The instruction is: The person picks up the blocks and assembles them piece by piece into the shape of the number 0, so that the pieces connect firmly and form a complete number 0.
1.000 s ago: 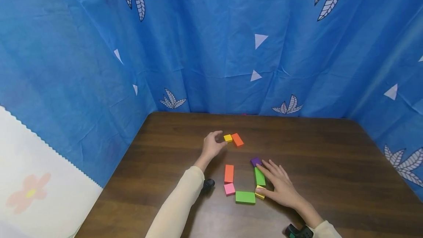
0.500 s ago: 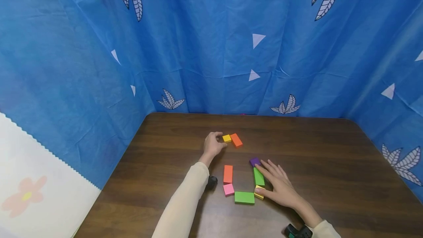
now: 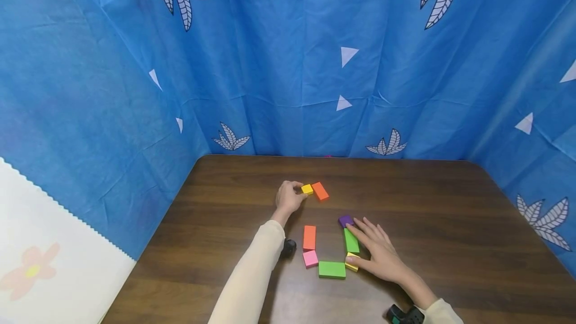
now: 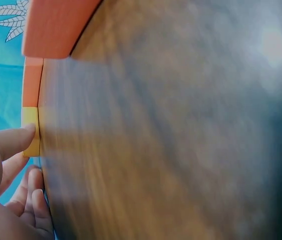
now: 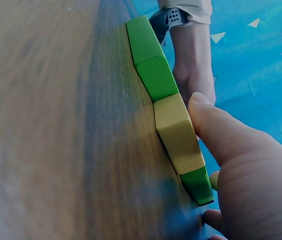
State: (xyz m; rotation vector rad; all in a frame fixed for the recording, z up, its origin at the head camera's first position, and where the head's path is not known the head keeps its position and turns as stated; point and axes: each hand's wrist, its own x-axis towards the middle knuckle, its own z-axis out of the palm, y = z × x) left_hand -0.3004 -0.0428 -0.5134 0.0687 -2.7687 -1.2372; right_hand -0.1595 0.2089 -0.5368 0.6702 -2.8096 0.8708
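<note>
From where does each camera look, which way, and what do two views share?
Head: on the head, facing forward and down over the wooden table to the leaf-patterned blue curtain; left hand, right hand, sleeves show.
Left wrist: on that wrist, facing low across the table to the yellow block; left hand shows.
Right wrist: on that wrist, facing the pale yellow block; right hand and left arm show.
Head and left wrist views share the pinched yellow block.

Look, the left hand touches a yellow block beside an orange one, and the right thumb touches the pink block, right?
Pink is wrong: the right thumb touches the near yellow block, as the right wrist view shows. The left hand does touch the far yellow block beside an orange block.
</note>
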